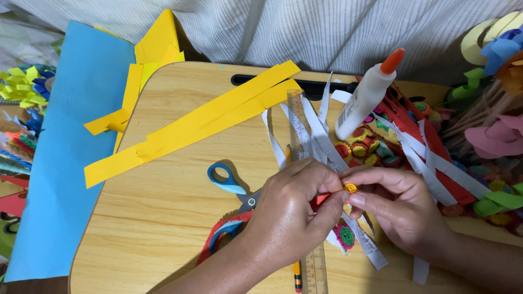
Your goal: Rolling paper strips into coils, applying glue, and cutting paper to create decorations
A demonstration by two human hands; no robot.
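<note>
Left hand (pixel 291 209) and right hand (pixel 400 204) meet above the wooden bench (pixel 158 218), fingers of both pinched on a small rolled yellow paper coil (pixel 350 188). Blue-handled scissors (pixel 229 182), a clear ruler (pixel 315 269) and yellow paper strips (pixel 201 122) lie nearby.

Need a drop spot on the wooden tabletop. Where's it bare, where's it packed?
Bare: wooden tabletop below the long yellow paper strips, left of the blue-handled scissors. Packed: right half, with white paper strips, white glue bottle, clear ruler and both hands.

Wooden table (pixel 152 228) bears yellow strips (pixel 207 117), scissors (pixel 231 188), ruler (pixel 313 269)
</note>
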